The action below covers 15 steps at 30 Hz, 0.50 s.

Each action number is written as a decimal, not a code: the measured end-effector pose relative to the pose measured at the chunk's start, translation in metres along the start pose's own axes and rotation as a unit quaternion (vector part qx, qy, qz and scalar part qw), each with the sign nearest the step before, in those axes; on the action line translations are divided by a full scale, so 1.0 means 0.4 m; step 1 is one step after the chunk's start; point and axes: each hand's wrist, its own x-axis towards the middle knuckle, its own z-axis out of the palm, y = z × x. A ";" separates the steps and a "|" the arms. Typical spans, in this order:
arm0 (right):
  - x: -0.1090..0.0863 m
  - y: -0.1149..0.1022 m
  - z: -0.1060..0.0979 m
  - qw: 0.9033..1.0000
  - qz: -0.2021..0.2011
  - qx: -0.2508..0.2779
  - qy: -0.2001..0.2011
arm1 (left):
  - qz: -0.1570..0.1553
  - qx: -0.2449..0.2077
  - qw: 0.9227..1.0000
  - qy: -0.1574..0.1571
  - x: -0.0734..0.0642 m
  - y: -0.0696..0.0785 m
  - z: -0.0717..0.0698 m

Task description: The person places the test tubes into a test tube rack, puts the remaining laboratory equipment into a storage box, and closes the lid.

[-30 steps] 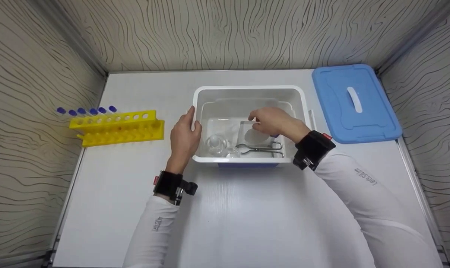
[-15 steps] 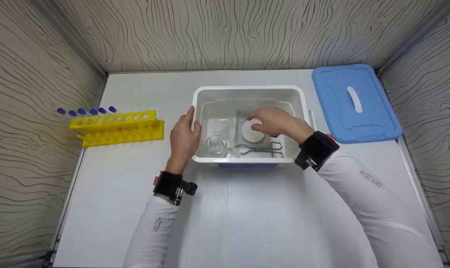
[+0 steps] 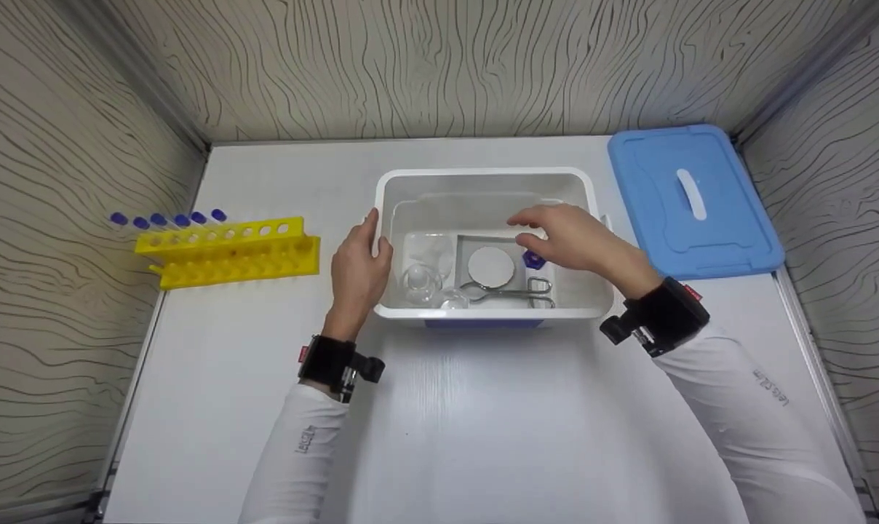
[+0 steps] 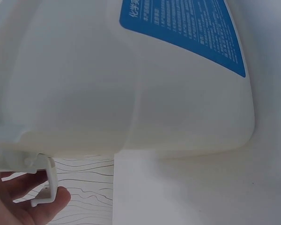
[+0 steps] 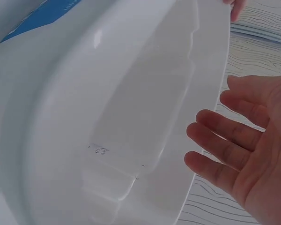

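Observation:
My right hand (image 3: pixel 567 236) hovers over the right part of a white plastic box (image 3: pixel 487 314), fingers loosely spread and holding nothing. In the right wrist view, the right fingers (image 5: pixel 225 143) stand in front of the box's interior. A wire gauze (image 3: pixel 465 247) with a round white centre lies flat in the box. Metal tongs (image 3: pixel 508 292) overlap its near edge. A purple hexagonal piece (image 3: pixel 534 259) sits below the right fingertips. My left hand (image 3: pixel 359 273) rests against the box's left rim; in the left wrist view, its fingers are beside a white latch (image 4: pixel 51 180).
Clear rounded glassware (image 3: pixel 419 284) lies in the box's near left corner. Left of the box stands a yellow test-tube rack (image 3: pixel 236 251) with several blue-capped tubes (image 3: pixel 181 220). A blue lid (image 3: pixel 694 233) with a white handle lies at the right.
The right hand has let go of the wire gauze, which now lies flat in the box. It has moved rightward, uncovering the purple piece. The left hand stays at the rim.

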 end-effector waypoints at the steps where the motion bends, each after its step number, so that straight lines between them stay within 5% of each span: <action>1: -0.008 0.003 -0.005 1.000 0.002 0.010 0.012 | 0.001 0.000 1.000 0.001 0.000 0.000 0.000; 9: -0.067 0.034 -0.049 0.985 0.014 0.067 0.156 | -0.007 -0.006 1.000 -0.005 -0.001 0.001 0.000; 15: -0.119 0.099 -0.048 0.945 0.054 0.093 0.309 | -0.009 0.000 1.000 -0.012 -0.001 0.004 0.000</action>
